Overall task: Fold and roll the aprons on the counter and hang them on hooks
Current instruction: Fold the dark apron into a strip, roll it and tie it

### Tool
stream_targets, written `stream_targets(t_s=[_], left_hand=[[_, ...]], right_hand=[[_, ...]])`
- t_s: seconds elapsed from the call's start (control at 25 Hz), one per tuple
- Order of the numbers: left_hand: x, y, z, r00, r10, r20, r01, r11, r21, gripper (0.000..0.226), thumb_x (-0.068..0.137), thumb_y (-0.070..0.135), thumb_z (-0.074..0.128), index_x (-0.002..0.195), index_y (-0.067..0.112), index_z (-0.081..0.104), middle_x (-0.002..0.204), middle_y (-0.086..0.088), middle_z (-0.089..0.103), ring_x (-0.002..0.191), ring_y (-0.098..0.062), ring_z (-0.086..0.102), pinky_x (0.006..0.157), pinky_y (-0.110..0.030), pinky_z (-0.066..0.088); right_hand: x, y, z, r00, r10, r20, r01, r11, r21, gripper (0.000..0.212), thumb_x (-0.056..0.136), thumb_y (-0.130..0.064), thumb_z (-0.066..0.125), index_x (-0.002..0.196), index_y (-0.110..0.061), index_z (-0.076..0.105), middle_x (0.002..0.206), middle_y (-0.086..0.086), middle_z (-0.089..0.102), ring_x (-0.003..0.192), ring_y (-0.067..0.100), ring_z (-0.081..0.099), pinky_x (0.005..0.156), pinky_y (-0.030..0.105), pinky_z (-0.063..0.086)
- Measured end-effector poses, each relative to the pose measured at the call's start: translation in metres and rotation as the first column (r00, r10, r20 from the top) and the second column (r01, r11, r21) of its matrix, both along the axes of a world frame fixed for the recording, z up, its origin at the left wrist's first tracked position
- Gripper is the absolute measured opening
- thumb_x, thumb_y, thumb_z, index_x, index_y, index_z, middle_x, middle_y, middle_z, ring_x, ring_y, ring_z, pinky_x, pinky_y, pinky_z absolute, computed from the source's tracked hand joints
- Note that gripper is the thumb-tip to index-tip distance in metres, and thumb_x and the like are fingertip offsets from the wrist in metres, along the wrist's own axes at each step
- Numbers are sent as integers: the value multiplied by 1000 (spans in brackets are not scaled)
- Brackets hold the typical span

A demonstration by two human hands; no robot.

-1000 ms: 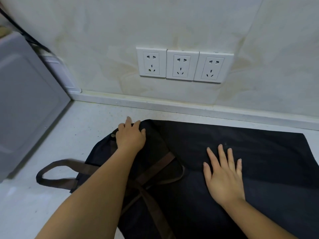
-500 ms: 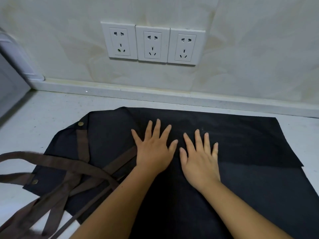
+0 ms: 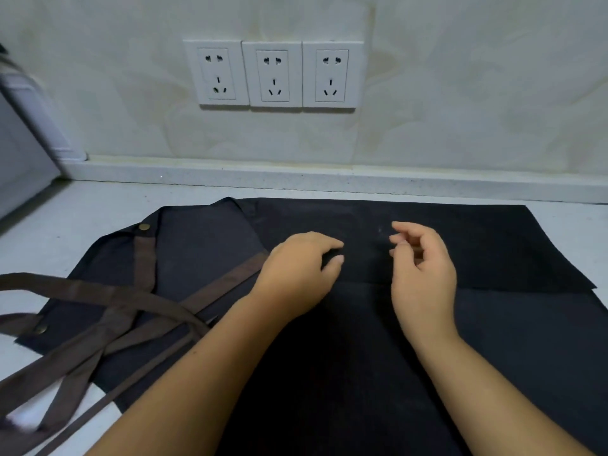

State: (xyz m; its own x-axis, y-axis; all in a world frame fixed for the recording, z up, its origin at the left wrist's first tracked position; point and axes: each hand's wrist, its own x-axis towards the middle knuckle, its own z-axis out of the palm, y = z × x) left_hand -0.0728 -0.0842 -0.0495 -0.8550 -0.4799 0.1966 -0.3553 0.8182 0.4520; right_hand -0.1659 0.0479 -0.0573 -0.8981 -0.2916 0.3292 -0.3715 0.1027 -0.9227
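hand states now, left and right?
Left hand: fingers curled on the apron; a pinch cannot be told.
Right hand: loosely curled, holding nothing, open.

Dim, even indoor light with a cool grey cast and no glare. The dark apron (image 3: 345, 373) shows little fabric detail. A soft shadow crosses the surface (image 3: 82, 209) at far left. The lower-left straps (image 3: 112, 311) are motion-blurred. Wide-angle distortion bows the wall ledge (image 3: 329, 179).

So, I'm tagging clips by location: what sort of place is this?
Likely a kitchen: a pale counter, a dark apron spread on it, and three wall sockets just above.
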Motion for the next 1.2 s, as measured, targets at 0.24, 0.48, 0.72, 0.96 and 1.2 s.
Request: stream_targets(t_s=[0.24,0.48,0.72,0.96,1.2], left_hand=[[27,43,0,928,-199,314,228,972,-59,50,100,43,42,148,31,35,160,6,24,149,-13,12,122,-41,10],[78,65,4,947,-175,268,183,983,-5,49,96,44,51,144,32,43,157,2,30,146,-14,21,119,-39,19],[140,99,19,975,-144,168,130,987,90,21,90,26,65,110,26,69,124,8,61,121,-8,52,100,-17,33],[185,123,32,924,-199,327,122,963,242,15,85,26,64,92,36,73,108,19,68,102,-2,59,98,-28,43],[214,130,53,853,-279,442,96,915,393,40,75,13,59,109,29,69,125,10,61,114,-13,54,102,-34,40]], right_hand=[[1,1,-3,991,129,-37,-102,905,413,23,95,-16,47,109,-23,63,106,-6,61,94,10,57,83,27,47],[50,51,24,891,436,-125,-227,668,709,27,93,-18,45,114,-24,61,112,-4,60,111,15,48,92,30,41],[129,121,37,760,649,-14,-388,472,792,15,87,-40,57,86,-25,58,97,-9,50,102,15,48,83,30,44],[201,150,45,599,801,23,-285,186,940,47,70,-67,65,90,-25,56,104,-6,42,103,17,38,87,37,42],[196,142,60,679,729,89,-408,273,871,13,85,-31,60,91,-19,59,98,-1,56,88,20,53,71,31,43]])
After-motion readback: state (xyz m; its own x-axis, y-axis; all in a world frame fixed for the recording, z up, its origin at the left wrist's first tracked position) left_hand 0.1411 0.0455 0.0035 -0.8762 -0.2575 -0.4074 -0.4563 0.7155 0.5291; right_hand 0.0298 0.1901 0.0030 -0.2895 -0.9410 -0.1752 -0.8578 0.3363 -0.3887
